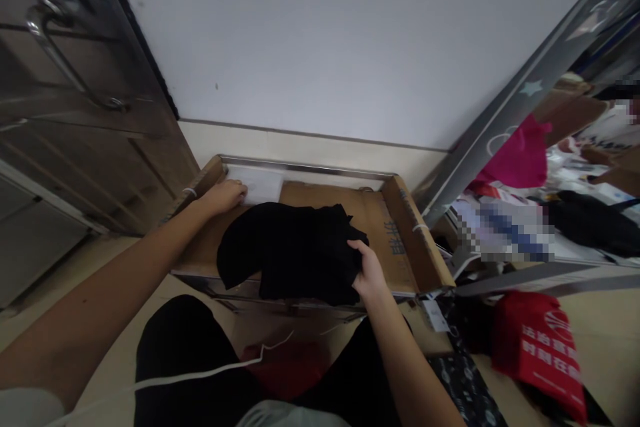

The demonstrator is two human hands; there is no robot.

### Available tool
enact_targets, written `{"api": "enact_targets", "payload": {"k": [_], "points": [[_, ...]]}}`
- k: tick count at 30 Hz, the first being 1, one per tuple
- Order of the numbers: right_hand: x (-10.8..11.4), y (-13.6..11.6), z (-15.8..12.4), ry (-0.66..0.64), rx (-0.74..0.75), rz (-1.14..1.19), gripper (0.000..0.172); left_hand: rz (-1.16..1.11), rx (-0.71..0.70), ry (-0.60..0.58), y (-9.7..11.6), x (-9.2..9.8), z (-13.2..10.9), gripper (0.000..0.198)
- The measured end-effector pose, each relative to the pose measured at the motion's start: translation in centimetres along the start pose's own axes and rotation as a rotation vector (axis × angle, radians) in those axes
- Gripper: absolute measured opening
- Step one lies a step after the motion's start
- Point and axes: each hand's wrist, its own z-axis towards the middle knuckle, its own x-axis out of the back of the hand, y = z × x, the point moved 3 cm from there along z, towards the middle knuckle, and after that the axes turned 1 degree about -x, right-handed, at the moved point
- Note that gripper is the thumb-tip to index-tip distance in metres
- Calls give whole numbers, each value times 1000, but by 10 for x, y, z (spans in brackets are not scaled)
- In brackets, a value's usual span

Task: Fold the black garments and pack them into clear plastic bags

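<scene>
A black garment (290, 250) lies bunched on a cardboard-lined tray (400, 227) in front of me. My right hand (369, 270) grips the garment's right edge, fingers curled into the cloth. My left hand (226, 195) reaches to the tray's far left corner and rests on a clear plastic bag (260, 183) that lies flat there; whether it grips the bag is unclear. My knees in black trousers show below the tray.
A white wall rises behind the tray. A grey cabinet with a metal handle (60, 60) stands at the left. At the right, a metal rail (525, 87), a red bag (543, 347), a pink cloth (520, 157) and other clutter. A white cable (210, 370) crosses my lap.
</scene>
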Motion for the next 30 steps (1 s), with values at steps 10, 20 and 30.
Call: {"api": "enact_targets", "payload": {"k": [10, 20, 30], "points": [[-2, 2, -1, 31, -47, 68, 20, 298, -25, 89, 18, 1, -2, 28], [-3, 4, 0, 24, -52, 83, 19, 347, 12, 240, 36, 27, -4, 34], [-26, -4, -30, 51, 49, 31, 28, 254, 14, 237, 110, 83, -28, 28]]}}
